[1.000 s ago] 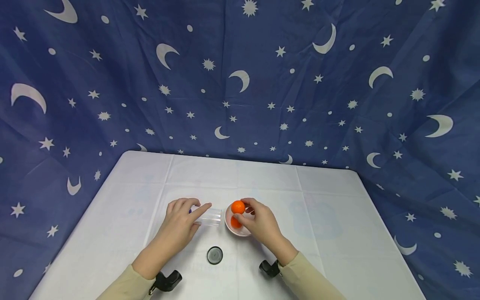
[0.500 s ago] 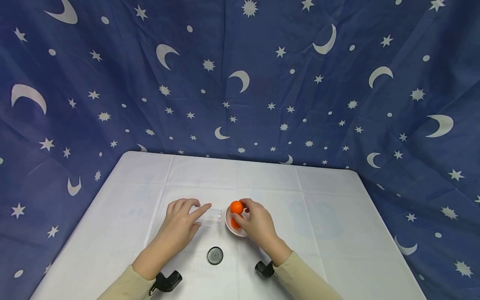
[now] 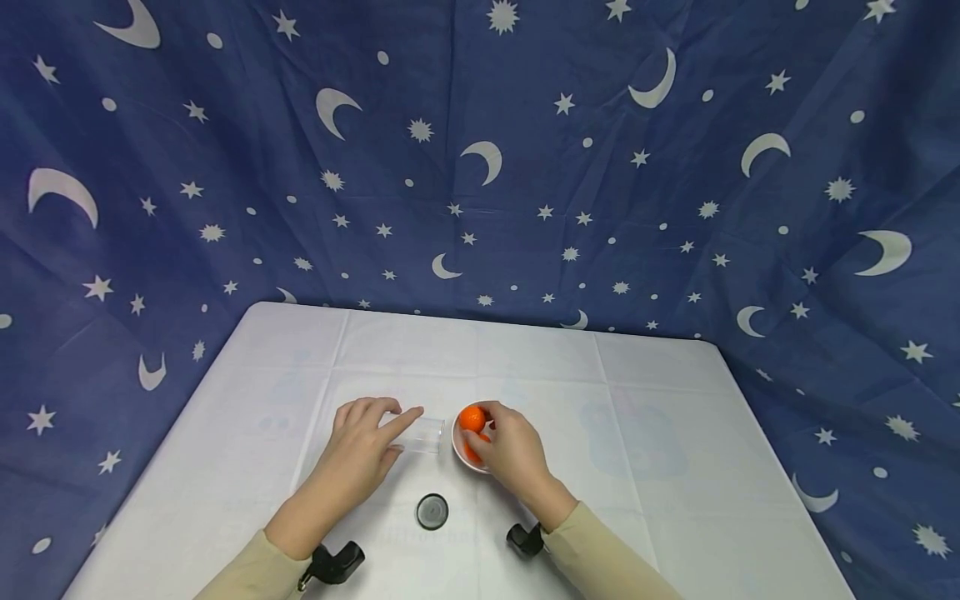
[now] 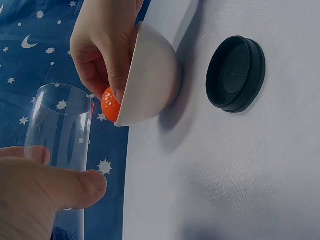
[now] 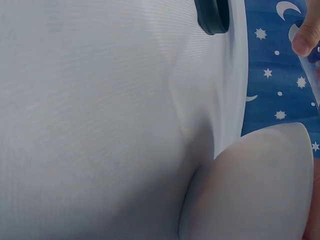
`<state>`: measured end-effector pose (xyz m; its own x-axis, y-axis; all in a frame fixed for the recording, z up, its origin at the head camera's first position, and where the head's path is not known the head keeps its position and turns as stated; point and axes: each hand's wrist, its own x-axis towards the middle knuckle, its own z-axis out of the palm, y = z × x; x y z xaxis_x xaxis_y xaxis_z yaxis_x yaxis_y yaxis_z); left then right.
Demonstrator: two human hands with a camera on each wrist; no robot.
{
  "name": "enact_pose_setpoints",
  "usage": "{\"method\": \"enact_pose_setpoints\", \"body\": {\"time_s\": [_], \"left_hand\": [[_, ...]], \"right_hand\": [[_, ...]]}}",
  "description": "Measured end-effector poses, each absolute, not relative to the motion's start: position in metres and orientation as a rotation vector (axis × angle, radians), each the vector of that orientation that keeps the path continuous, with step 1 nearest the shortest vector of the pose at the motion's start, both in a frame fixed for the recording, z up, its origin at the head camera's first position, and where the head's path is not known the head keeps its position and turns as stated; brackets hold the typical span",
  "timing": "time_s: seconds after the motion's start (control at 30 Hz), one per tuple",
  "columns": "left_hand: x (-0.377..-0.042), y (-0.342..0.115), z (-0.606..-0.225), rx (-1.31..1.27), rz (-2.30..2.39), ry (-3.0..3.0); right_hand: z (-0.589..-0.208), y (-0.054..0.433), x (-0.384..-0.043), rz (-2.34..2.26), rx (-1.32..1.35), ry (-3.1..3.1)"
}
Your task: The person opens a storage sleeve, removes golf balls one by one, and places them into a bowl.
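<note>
On the bench [image 3: 660,467], midway between the left and right edges, sits the bowl [image 4: 155,75], one ball [image 3: 478,450] inside, a second ball [image 3: 471,419] at its rim in the right fingers [image 3: 492,409]. Left of it, in the left fingers [image 3: 405,419], is the jar [image 3: 429,435]. The lid [image 3: 432,512] lies closer to the near edge; the curtain [image 3: 525,92] hangs behind the far edge.

White bowl [image 5: 255,185] on pale cloth [image 5: 100,100], dark lid [image 5: 212,16] at top, both hands [image 5: 309,35] [image 5: 314,205] partly visible at right.
</note>
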<state>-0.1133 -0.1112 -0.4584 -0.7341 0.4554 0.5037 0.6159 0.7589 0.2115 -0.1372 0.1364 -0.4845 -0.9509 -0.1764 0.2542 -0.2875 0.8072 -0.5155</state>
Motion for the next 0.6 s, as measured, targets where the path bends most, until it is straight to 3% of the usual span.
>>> {"method": "enact_pose_setpoints", "body": {"time_s": [0.6], "left_hand": [[-0.1122,-0.1101,-0.4605,-0.810,-0.533,-2.535]], "right_hand": [[-0.4855,0.1347,-0.1359,0.816,0.379,-2.801]]}}
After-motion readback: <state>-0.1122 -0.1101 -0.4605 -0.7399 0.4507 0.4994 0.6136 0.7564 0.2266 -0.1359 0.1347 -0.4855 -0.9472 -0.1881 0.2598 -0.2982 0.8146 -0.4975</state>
